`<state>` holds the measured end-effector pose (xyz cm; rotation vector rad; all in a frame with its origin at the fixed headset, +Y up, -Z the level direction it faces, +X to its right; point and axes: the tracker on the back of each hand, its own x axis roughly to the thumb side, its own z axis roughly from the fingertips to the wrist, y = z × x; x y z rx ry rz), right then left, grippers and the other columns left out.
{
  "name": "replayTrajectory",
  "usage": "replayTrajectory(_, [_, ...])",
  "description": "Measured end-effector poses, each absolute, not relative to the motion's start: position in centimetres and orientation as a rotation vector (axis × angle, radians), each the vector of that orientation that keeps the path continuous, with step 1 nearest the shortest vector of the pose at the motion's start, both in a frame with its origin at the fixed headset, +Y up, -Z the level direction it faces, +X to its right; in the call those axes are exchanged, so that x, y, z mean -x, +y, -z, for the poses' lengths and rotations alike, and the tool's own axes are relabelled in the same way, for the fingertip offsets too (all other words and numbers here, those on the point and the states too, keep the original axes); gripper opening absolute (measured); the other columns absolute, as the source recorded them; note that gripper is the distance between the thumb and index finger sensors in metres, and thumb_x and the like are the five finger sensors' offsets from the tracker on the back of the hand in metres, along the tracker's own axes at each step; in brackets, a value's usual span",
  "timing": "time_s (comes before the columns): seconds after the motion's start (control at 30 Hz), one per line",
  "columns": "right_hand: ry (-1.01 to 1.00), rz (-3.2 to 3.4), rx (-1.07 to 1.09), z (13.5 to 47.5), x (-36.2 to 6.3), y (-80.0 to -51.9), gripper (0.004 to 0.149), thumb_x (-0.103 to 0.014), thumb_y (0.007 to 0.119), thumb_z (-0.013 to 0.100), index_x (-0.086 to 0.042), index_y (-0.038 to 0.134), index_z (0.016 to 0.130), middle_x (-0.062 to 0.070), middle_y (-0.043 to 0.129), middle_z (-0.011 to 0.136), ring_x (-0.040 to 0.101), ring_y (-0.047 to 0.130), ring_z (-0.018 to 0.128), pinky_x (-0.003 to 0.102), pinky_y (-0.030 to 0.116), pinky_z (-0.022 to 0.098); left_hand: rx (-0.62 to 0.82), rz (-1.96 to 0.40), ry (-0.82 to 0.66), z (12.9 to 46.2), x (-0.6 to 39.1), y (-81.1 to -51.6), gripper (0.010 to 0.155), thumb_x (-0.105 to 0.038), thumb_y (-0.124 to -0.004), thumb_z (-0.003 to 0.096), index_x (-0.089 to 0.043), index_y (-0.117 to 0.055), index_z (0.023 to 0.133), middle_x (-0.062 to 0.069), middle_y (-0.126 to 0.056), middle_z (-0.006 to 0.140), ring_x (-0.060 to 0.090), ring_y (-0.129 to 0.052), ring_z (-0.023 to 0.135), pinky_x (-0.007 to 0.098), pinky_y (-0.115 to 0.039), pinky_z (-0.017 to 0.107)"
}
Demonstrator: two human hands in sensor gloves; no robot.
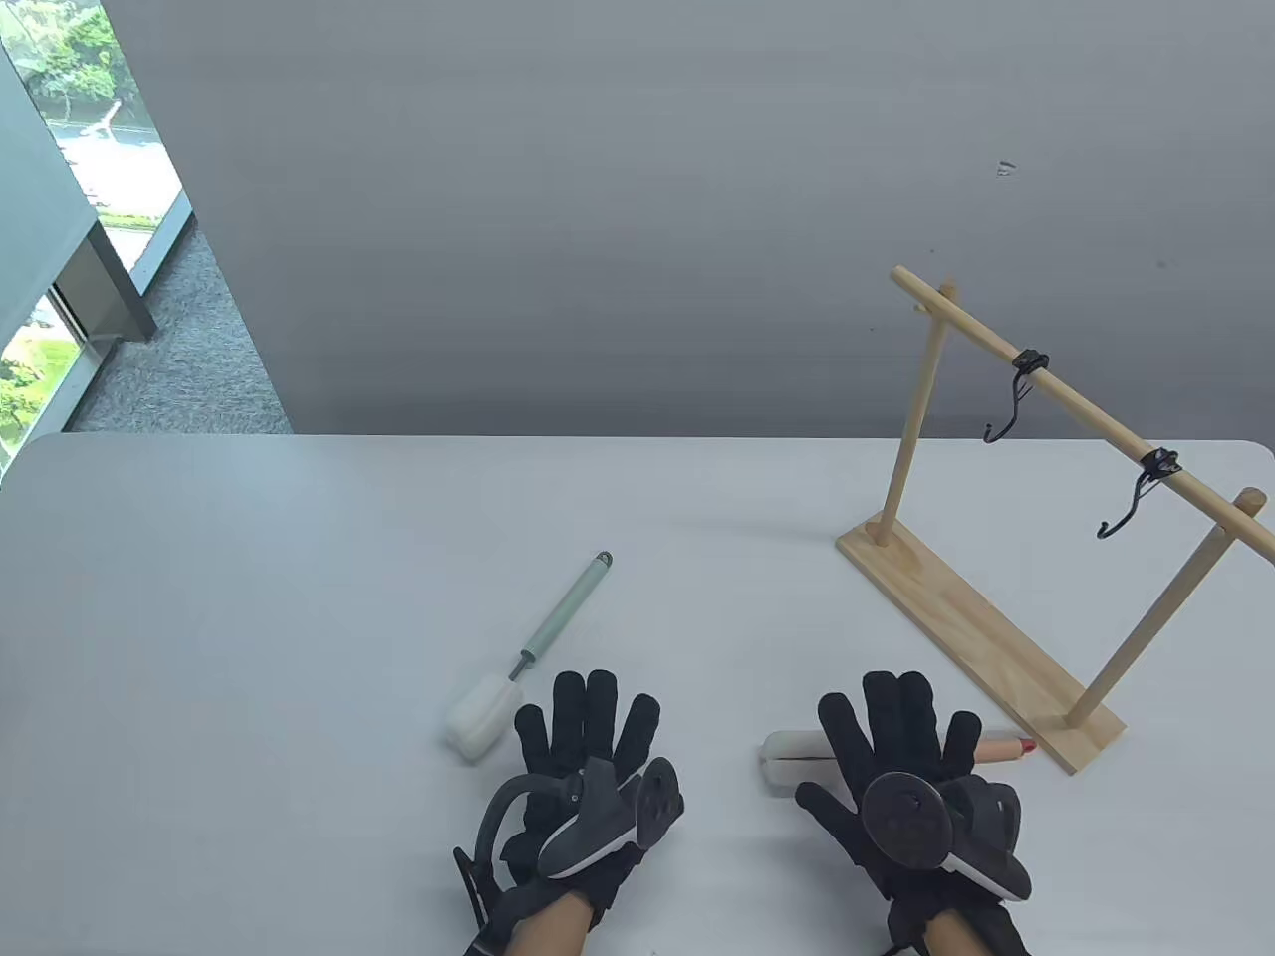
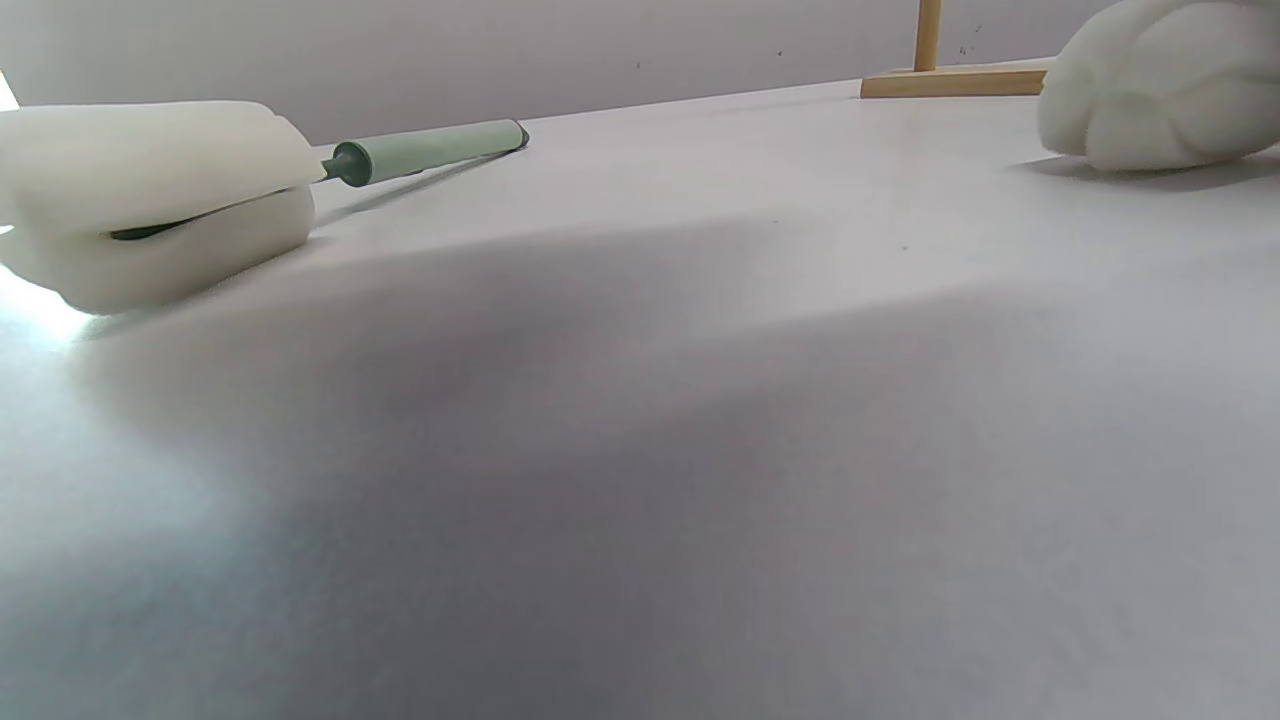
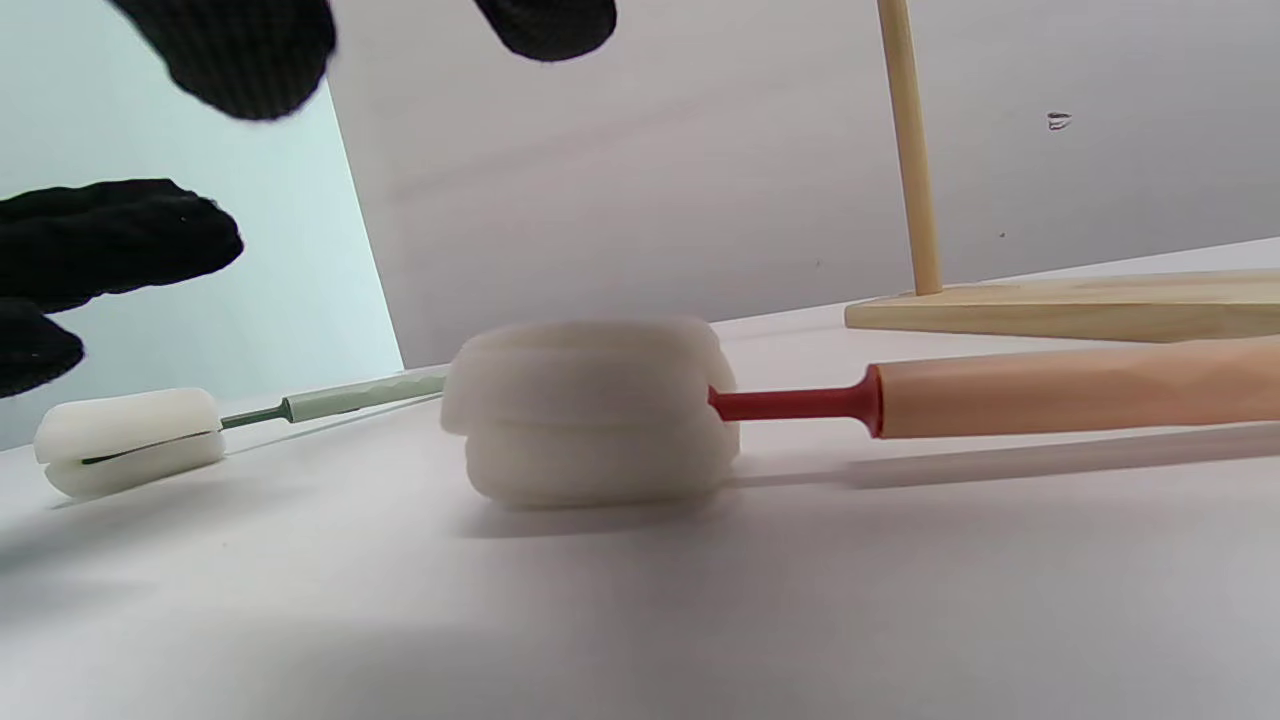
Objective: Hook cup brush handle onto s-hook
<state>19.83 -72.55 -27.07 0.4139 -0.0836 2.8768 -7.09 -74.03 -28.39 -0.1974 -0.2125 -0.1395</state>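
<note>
Black-gloved right hand [image 1: 901,767], fingers spread, hovers over peach-handled white-sponge cup brush [image 3: 800,405], holding nothing. Left hand [image 1: 583,767] likewise spread, empty, beside green-handled sponge brush [image 1: 533,652]. Two black S-hooks [image 1: 1021,398] hang from wooden rack [image 1: 981,627], far right.

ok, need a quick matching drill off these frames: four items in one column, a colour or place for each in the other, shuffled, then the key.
Items:
1. green-handled brush
2. peach-handled brush
3. s-hooks
4. left hand

Colour or place:
A. hang from the rack's top rail
B. lies partly under the right hand
C. flat on the table, beside a sponge head
D. lies on the table, handle pointing away from the person

Pairs: 1-D, 2-B, 3-A, 4-C
</note>
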Motion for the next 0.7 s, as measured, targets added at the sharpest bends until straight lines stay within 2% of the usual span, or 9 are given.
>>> replayTrajectory(0.37, [-0.121,-2.835,-0.395,27.0,-20.2,-72.4,0.077,-0.056,0.059,0.052,-0.017,0.032,0.112,0.022,0.008,0.112,0.048,0.005,0.103,0.073,0.004,0.060,0.213,0.133,-0.223,28.6,6.9,-74.3,0.084,-0.073,-0.043,0.0429,-0.035,-0.001,0.106,0.014,0.011,0.111,0.046,0.007,0.105,0.071,-0.011,0.070])
replayTrajectory(0.5, [-0.161,-2.774,-0.389,27.2,-20.8,-72.2,0.075,-0.056,0.058,0.053,-0.017,0.034,0.112,0.023,0.013,0.112,0.050,0.012,0.103,0.075,0.013,0.061,0.219,0.124,-0.218,28.7,7.1,-74.3,0.084,-0.073,-0.043,0.0432,-0.035,-0.002,0.106,0.015,0.011,0.111,0.046,0.007,0.105,0.071,-0.012,0.070])
replayTrajectory(0.6, [-0.293,-2.666,-0.328,27.0,-21.9,-71.7,0.074,-0.055,0.060,0.053,-0.014,0.041,0.111,0.026,0.028,0.113,0.053,0.028,0.103,0.075,0.027,0.062,0.212,0.115,-0.217,28.7,7.2,-74.3,0.084,-0.072,-0.044,0.0433,-0.035,-0.002,0.106,0.015,0.010,0.111,0.046,0.006,0.106,0.071,-0.012,0.070])
replayTrajectory(0.7, [-0.466,-2.507,-0.215,26.8,-23.6,-71.1,0.071,-0.052,0.064,0.053,-0.009,0.052,0.108,0.028,0.049,0.108,0.056,0.051,0.096,0.070,0.048,0.060,0.214,0.119,-0.215,28.7,7.2,-74.4,0.083,-0.072,-0.044,0.0438,-0.034,-0.003,0.106,0.015,0.009,0.112,0.046,0.005,0.106,0.071,-0.013,0.070])
